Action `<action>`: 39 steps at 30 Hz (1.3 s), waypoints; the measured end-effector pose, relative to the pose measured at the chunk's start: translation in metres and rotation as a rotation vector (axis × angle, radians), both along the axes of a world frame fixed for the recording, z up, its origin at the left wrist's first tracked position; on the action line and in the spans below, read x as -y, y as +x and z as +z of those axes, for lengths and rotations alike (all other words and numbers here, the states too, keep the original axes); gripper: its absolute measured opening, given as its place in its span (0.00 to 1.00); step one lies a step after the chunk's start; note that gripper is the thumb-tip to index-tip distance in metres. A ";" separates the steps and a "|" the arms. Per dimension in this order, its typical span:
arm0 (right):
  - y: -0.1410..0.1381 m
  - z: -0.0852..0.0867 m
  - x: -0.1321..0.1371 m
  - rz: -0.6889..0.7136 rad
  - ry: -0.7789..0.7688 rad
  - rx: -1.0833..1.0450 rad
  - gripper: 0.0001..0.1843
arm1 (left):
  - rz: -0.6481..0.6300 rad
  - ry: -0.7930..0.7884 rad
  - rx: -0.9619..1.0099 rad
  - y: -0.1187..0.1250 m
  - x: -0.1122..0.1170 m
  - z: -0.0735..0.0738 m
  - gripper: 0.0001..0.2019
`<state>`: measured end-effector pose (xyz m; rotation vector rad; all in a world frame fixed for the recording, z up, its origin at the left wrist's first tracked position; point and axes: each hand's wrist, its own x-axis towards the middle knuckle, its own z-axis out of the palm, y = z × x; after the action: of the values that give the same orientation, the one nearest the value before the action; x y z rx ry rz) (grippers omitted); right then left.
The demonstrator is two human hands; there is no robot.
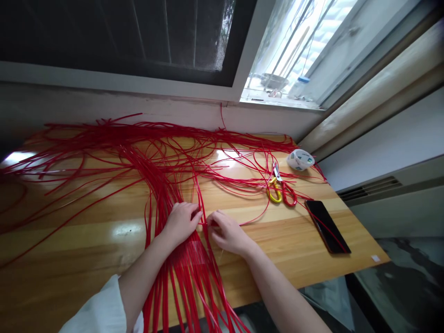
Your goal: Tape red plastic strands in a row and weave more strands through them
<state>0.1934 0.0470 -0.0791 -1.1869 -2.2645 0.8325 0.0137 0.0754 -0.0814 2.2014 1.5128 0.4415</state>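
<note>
Long thin red plastic strands (187,282) run side by side toward me and hang over the table's near edge. Clear tape (198,252) appears to lie across them just below my hands. My left hand (183,223) rests on the bundle, its thumb and fingers closed around a red strand at the right side. Close by on the right, my right hand (225,232) is pinched on a thin red strand, a short piece of which spans the gap between both hands. This strand seems to continue right in a loose curve (258,216). The fingertips are partly hidden.
A large tangle of red strands (138,134) covers the back of the wooden table (86,273). Right of it are scissors (289,194) with yellow and red handles, a tape roll (300,159) and a black phone (328,226). A window (287,55) stands behind.
</note>
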 end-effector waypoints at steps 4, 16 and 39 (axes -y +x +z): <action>-0.001 0.005 -0.001 0.049 0.012 -0.007 0.10 | 0.059 0.070 0.016 0.004 0.014 -0.001 0.06; -0.007 0.000 -0.003 -0.129 -0.141 -0.017 0.06 | 0.032 -0.174 0.244 0.003 0.030 0.002 0.15; -0.008 0.003 0.011 -0.215 -0.159 0.007 0.05 | 0.001 -0.287 0.190 0.006 0.033 0.000 0.33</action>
<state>0.1856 0.0364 -0.0763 -1.4764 -2.0601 0.9378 0.0201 0.0421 -0.0814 1.8828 1.3824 0.3942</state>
